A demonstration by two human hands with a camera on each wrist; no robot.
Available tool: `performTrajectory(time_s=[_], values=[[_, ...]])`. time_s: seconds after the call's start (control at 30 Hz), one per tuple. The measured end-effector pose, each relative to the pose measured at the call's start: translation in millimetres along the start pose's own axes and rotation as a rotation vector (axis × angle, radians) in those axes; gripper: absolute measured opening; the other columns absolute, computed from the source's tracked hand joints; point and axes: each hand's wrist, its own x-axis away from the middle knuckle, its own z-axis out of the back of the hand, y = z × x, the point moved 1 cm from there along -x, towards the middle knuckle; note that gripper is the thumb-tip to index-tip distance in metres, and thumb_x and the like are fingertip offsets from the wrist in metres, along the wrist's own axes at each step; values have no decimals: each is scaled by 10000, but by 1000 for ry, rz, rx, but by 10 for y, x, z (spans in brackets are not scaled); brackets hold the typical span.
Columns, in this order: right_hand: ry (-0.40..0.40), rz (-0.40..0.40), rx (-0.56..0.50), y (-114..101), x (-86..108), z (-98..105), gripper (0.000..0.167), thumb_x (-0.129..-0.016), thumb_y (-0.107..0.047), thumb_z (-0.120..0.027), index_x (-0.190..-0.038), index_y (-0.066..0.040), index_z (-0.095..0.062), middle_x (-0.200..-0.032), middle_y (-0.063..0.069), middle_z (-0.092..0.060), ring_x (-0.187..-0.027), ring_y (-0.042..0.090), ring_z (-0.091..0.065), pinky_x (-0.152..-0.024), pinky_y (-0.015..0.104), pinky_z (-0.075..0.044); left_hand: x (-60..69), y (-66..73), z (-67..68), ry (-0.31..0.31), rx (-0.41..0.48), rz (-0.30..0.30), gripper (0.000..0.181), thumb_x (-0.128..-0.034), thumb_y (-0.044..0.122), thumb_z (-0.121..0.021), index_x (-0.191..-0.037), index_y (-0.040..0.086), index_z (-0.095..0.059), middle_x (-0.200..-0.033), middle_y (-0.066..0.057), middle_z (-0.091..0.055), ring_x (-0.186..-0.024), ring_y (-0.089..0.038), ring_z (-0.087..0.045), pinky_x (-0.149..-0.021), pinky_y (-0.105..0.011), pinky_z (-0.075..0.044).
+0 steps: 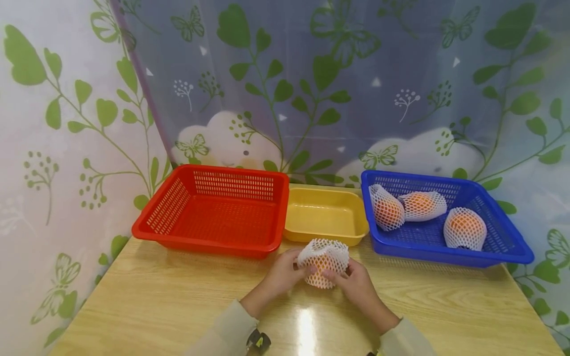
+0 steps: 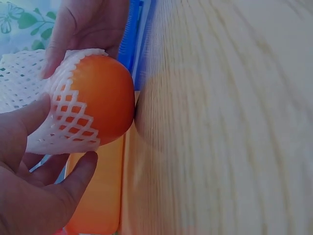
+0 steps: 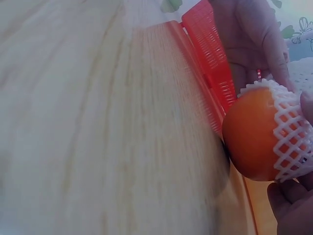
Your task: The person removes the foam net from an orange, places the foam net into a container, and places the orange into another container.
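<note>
Both hands hold one orange fruit [image 2: 110,98] partly covered by a white foam net [image 1: 324,257], just in front of the yellow tray. My left hand [image 1: 285,272] grips it from the left, thumb on the net's near side; my right hand [image 1: 358,289] grips it from the right, its thumb also on the near side. In both wrist views the fruit's lower part [image 3: 252,134] is bare and close to the tabletop, while the net extends past its other end. Some fingers are hidden behind the net.
A red basket [image 1: 209,244] stands at the left, a yellow tray [image 1: 325,237] in the middle. At the right is a blue basket [image 1: 427,253] with three net-wrapped fruits [image 1: 464,227]. Behind them hangs a patterned curtain [image 1: 285,99]. All stand on a wooden table [image 1: 147,296].
</note>
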Motion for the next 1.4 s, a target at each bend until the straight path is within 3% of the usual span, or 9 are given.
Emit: performTrajectory(time_s=[0.23,0.5,0.73,0.9,1.2,1.4], values=[[41,7,26,4,-14,7,337,-818,-153,-787,-1090,21,-690,-1087,119,-706,-1068,216,-626,-882,256,-498,7,-6,15,-32,19,53,422,-852,187,-758,-1222,34,-625,-1143,-77,-660,-1051,-221,-622,-868,-315,-541],[74,14,4,-9,-22,30,273,-825,-147,-779,-1031,23,-720,-1048,117,-717,-993,119,-628,-847,241,-504,-2,-10,22,-72,-10,63,506,-828,264,-783,-1273,98,-606,-1195,-20,-650,-1100,-185,-603,-934,-336,-504],[106,60,19,-30,-16,39,233,-825,-128,-778,-991,28,-729,-998,117,-724,-904,64,-633,-768,224,-522,1,-2,0,-80,-28,33,503,-822,243,-790,-1264,84,-609,-1172,-33,-656,-1097,-197,-601,-939,-342,-499],[107,82,8,-37,-8,37,233,-815,-108,-783,-991,32,-723,-980,99,-726,-896,58,-630,-760,218,-520,0,18,-8,-85,-52,43,498,-822,254,-789,-1252,81,-607,-1156,-29,-657,-1076,-193,-602,-944,-351,-495],[66,111,-2,-2,-2,27,375,-820,-68,-771,-1144,58,-629,-1109,156,-680,-1006,63,-614,-853,219,-510,-3,6,7,-78,-9,74,458,-826,219,-787,-1230,71,-632,-1138,-40,-656,-1056,-179,-608,-906,-318,-522],[35,76,13,-22,6,25,496,-807,-92,-788,-1236,34,-574,-1209,141,-640,-1126,188,-582,-942,234,-455,-21,21,36,-66,-47,59,405,-835,223,-778,-1192,71,-661,-1099,-34,-675,-1035,-172,-615,-911,-348,-522]])
